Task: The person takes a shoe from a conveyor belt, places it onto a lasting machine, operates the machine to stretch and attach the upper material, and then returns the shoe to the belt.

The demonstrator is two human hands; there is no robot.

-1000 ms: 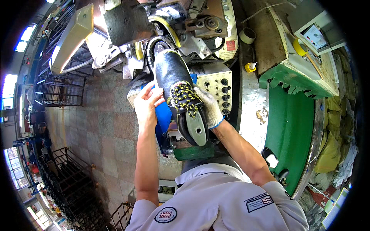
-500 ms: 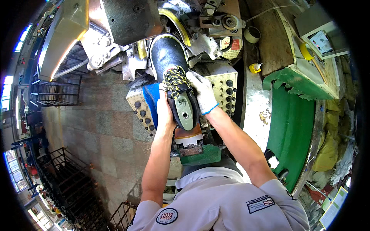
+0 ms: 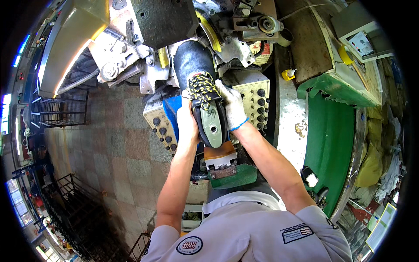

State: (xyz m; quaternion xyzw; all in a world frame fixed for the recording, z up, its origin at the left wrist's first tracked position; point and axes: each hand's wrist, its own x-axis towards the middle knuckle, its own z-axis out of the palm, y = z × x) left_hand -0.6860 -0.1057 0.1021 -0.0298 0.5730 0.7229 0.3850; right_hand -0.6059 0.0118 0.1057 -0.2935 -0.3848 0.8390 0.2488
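Observation:
A black leather shoe (image 3: 194, 61) sits on a grey-green shoe last (image 3: 213, 124), its toe pointing away from me into the machine. Black-and-yellow laces (image 3: 203, 89) cross its front. My left hand (image 3: 187, 120) is closed around the left side of the heel end. On the right side, my right hand (image 3: 232, 107), in a white glove with a blue cuff, grips the shoe near the laces. The toe lies between the machine's yellow-edged metal side plates (image 3: 208, 30), below a dark metal block (image 3: 163, 19). A blue piece (image 3: 171, 109) hangs beside my left hand.
Control panels with black knobs (image 3: 261, 105) flank the shoe. Nearer me is a brown pad (image 3: 219, 150) above a green flap (image 3: 233, 176). A lit lamp housing (image 3: 72, 43) stands left; a workbench (image 3: 305, 39) and a green surface (image 3: 327, 148) with shoes (image 3: 310, 178) lie right.
The shoe has tipped, so the pale stitched edge round its toe shows much less. Both hands keep their hold. The whole view has shifted slightly.

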